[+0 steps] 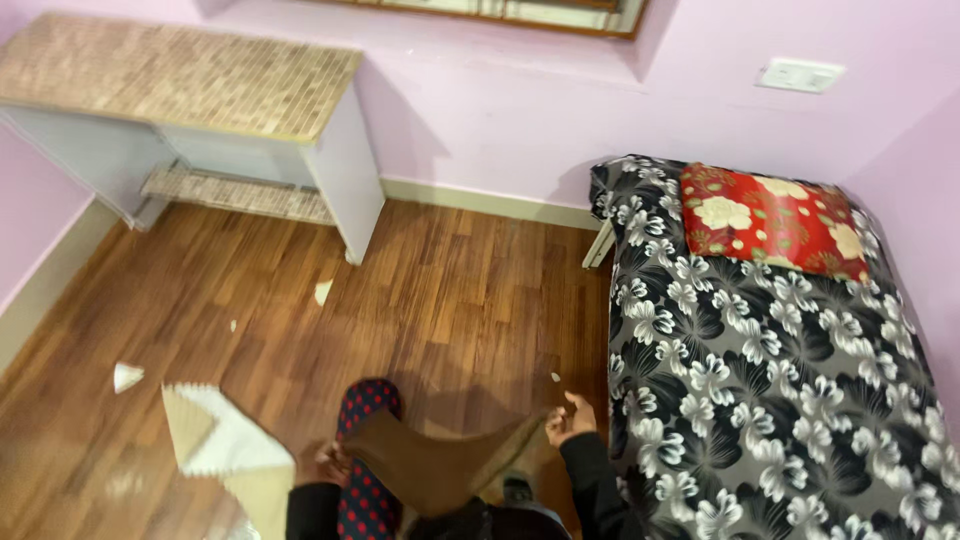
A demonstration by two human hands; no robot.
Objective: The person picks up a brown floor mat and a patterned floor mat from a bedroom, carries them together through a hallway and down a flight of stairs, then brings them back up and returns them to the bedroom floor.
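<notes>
Pink-walled room, wooden floor (460,300) strewn with paper scraps (128,376). Both hands, left (325,462) and right (570,418), pinch a brown cloth (440,465) stretched between them above the floor, beside the bed (770,400); scraps uncollected.

left hand (325,465): low, fingers curled shut (partly hidden) | right hand (570,418): raised, fingers pinched
</notes>
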